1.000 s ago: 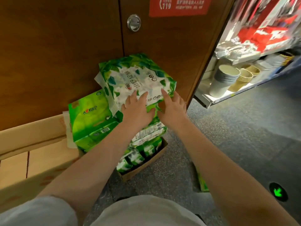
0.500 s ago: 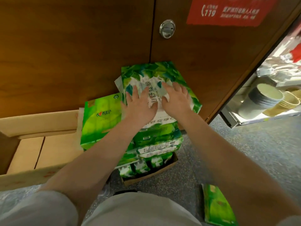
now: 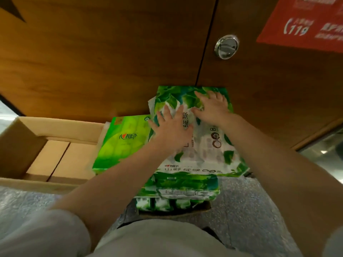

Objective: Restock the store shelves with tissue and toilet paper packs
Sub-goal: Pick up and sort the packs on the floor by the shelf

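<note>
Both hands slid fwd — left hand [image 3: 171,129] & right hand [image 3: 211,110] flat, fingers spread, pressing top tissue pack [image 3: 200,145].

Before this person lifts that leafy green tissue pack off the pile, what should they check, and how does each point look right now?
1. Both hands on the pack: ok. The left hand and right hand lie flat on top of the leafy tissue pack.
2. Firm grip: not ok. The fingers are spread straight, not curled round an edge.
3. Pack sits level: not ok. It rests tilted on the stacked packs below.
4. Neighbouring bright green pack out of the way: cannot tell. It lies right beside the left edge, perhaps touching.
5. Room behind: not ok. The far edge meets the wooden cabinet door.
</note>
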